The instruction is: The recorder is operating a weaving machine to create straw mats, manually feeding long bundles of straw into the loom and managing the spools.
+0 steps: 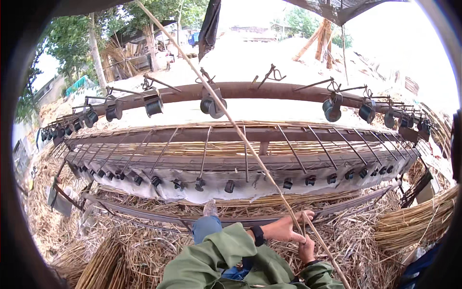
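Observation:
A long pale reed stalk [240, 135] slants from the top left across the frame down to my hands. My left hand [284, 229], with a dark band at its wrist, is closed around its lower part. Just below and to the right, my right hand [306, 249] is closed on the stalk too, its fingers partly hidden. Another length of reed [327, 253] runs from the hands to the lower edge; I cannot tell if it is the same stalk. In front stands a long metal frame [240, 89] with wire spools [213, 103] hanging from its upper bar.
A lower row of small dark spools [229, 186] hangs along the frame's near side, below slanting metal rods [290, 149]. Loose straw [159, 241] covers the ground. Reed bundles lie at right [418, 219] and lower left [101, 265]. A metal rail [139, 209] runs before me.

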The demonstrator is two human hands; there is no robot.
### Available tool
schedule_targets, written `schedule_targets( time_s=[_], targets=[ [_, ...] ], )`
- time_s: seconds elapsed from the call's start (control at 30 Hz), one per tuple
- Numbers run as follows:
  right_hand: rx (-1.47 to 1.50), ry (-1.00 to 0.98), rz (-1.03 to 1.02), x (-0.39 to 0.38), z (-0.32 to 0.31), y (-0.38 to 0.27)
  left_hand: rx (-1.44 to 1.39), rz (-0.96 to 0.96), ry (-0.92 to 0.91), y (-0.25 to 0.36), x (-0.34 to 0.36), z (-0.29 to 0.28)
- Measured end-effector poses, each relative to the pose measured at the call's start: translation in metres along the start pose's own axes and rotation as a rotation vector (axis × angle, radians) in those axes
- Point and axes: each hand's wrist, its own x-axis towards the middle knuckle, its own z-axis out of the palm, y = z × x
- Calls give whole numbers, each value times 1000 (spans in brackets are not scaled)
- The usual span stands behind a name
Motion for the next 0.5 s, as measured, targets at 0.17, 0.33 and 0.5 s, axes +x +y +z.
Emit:
schedule_targets(
  time_s=[0.17,0.33,0.5],
  targets=[
    [392,-412,20,15,0,-54,-116,-44,-104,14,-17,-13],
    [251,-621,-118,28,9,-79,-39,100,37,71,-43,-50],
    [375,-680,-158,32,37,-91,177,248,-221,104,-57,-56]
  ],
)
